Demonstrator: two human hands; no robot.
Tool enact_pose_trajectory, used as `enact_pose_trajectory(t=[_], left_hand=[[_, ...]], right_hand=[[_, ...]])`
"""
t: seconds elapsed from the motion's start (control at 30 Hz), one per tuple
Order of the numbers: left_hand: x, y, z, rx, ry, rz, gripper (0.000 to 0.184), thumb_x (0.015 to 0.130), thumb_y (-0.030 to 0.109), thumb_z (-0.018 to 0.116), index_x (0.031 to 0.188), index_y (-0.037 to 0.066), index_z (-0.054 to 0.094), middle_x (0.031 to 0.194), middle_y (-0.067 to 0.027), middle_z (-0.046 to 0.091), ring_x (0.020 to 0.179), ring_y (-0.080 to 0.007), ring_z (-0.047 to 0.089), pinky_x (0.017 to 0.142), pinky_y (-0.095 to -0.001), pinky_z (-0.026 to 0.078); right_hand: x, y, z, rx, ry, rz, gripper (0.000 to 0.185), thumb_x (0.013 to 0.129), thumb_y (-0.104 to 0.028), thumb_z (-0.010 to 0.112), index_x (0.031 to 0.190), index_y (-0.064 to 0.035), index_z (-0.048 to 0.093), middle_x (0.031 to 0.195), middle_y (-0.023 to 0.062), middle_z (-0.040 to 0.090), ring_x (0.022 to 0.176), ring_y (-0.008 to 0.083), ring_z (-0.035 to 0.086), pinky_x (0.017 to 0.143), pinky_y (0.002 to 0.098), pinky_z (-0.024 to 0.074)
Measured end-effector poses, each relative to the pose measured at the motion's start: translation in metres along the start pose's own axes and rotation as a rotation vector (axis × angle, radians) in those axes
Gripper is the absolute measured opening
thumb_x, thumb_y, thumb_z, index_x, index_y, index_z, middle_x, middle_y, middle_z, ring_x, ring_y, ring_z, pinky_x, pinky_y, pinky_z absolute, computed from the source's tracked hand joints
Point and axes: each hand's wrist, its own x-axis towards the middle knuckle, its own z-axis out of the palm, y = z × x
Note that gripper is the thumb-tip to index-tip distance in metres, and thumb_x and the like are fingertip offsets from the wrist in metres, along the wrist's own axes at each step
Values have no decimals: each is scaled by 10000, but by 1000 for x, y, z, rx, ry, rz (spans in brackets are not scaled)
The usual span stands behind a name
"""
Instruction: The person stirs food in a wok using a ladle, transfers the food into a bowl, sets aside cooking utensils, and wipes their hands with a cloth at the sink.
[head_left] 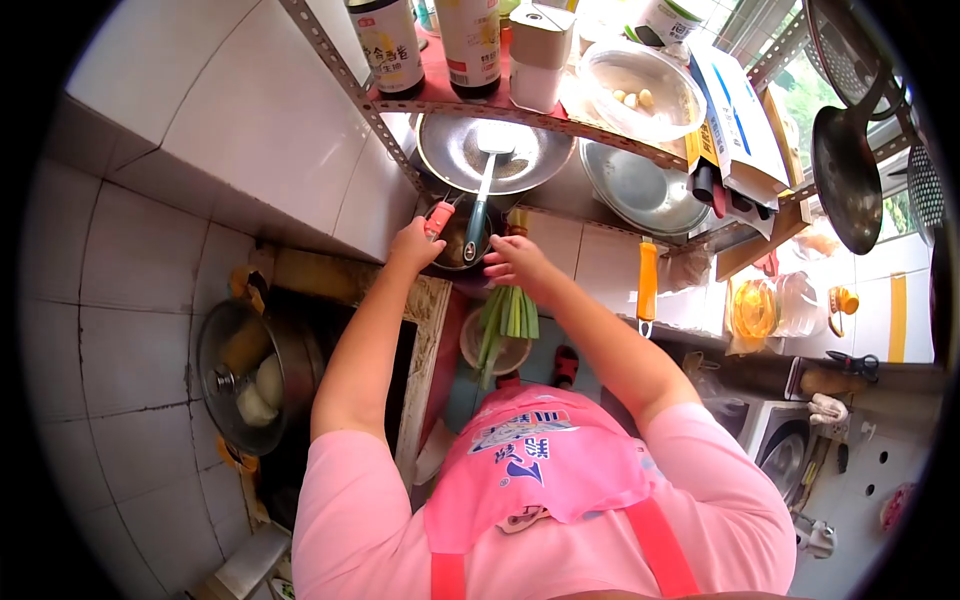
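Note:
My left hand is closed around a red-handled tool; its metal end is too small to name. To its right, my right hand has its fingers apart, above a bunch of green onions whose leaves hang over the counter edge. Between the hands lies the dark green handle of a spatula, its head resting in a steel wok. A small dark pan sits under that handle. Below the leaves, a pale bucket stands on the floor.
On the left is a glass-lidded pot with pale food inside. A shelf above the counter holds bottles and a plastic bowl. Ladles hang at right. An orange-handled tool hangs nearer the middle.

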Motion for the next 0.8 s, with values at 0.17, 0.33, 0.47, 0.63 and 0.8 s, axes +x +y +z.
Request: enact_pose_trajectory(t=[0.17,0.33,0.47,0.63,0.8], left_hand=[[17,-9,4,-402,-200,-67,252,677,142,674,861,21,551,711,-139,634,609,-255,649,549,-374,510],[23,9,-4,-481,-90,-102,213,660,114,648,806,-22,575,633,-120,607,507,-213,617,461,-329,476],[7,45,-32,-452,-107,-94,197,665,120,639,767,-39,585,612,-126,608,507,-226,617,466,-340,476],[-21,44,-35,-360,-90,-92,191,672,114,624,775,-42,582,620,-140,608,517,-243,619,477,-357,472],[-55,29,-29,-334,-23,-91,175,682,120,609,786,-16,573,634,-146,600,528,-270,607,497,-384,457]], right_hand=[[16,-1,37,167,-17,2,482,893,-430,590,1147,-52,434,985,122,589,807,254,629,682,387,547],[28,-20,49,248,33,-84,338,910,-346,567,1038,-56,448,811,78,568,648,211,595,549,356,532],[2,-50,54,255,98,-76,232,914,-297,532,927,-68,494,749,51,539,569,158,522,478,306,462],[-28,-43,49,324,28,-69,199,907,-273,543,880,-83,490,699,37,519,519,133,476,451,289,407],[-76,-33,48,278,-14,-37,158,910,-235,551,929,-83,510,673,20,506,507,120,455,467,269,372]])
